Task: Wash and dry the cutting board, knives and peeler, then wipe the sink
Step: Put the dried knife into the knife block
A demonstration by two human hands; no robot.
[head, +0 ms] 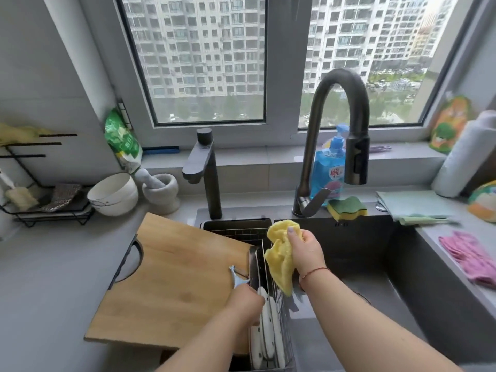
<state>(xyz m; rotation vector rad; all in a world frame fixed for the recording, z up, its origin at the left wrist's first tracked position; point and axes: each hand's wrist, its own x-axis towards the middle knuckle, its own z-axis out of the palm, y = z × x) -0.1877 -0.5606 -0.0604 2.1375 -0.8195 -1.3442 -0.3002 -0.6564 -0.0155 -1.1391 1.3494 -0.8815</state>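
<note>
A wooden cutting board [171, 280] lies flat on the counter left of the sink, its right edge over the wire drain basket [271, 299]. My left hand [245, 304] grips a pale blue peeler [237, 279] above the board's right edge. My right hand [306, 251] holds a crumpled yellow cloth [281, 253] over the basket and the dark sink [375, 264]. White-handled knives [265, 342] lie in the basket below my left hand.
A tall dark faucet [338, 130] arches over the sink, a shorter tap [204, 167] to its left. Blue soap bottle [328, 170], green-yellow sponge [347, 208], folded cloths and pink gloves [469, 256] sit right. White bowls [112, 194], mortar and a black rack stand left.
</note>
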